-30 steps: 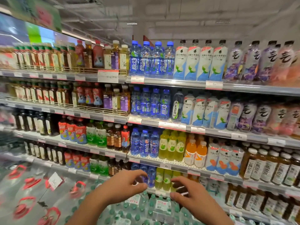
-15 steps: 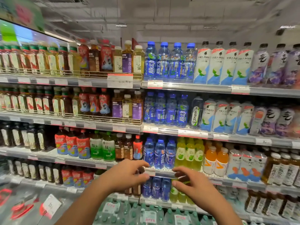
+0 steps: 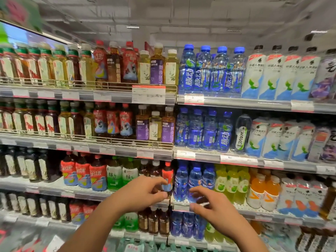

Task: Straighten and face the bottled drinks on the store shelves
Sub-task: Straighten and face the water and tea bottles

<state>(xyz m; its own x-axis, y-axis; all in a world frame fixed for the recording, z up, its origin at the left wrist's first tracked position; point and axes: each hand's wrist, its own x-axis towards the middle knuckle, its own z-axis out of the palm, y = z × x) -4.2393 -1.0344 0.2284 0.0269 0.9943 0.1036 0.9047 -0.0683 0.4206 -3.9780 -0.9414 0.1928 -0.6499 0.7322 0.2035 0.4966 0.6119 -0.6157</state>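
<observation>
Item: red-labelled bottle, third shelf down, at the right end of the left bay, just left of the blue bottles.
Axis: long axis vertical; stands upright, red cap up.
Facing: label turned toward the aisle; print too blurred to read.
Left hand: raised in front of the third shelf, fingers curled, thumb and fingertips closing near the lower part of the red-labelled bottle. Whether they pinch it or only touch it cannot be told; motion blur hides the contact.
Right hand: held before the shelf edge under the blue bottles, fingers spread and bent, holding nothing that shows.
Item relative to hands: the bottle stands just above and right of the left hand's fingertips, left of the right hand; the blue bottles stand directly beyond the right hand's fingers.
Neighbours, same shelf: dark brown bottles to the left, partly covered by the left hand; green tea bottles further left; yellow-green bottles and orange bottles to the right.
Upper shelves: WAVE bottle upright on the second shelf among blue and white rows; large price tag on the top shelf rail.
Hidden or unclear: the red-labelled bottle's base is behind the left fingers; bottles on the shelf below are partly blocked by both forearms; frame edges are smeared, labels there illegible.
</observation>
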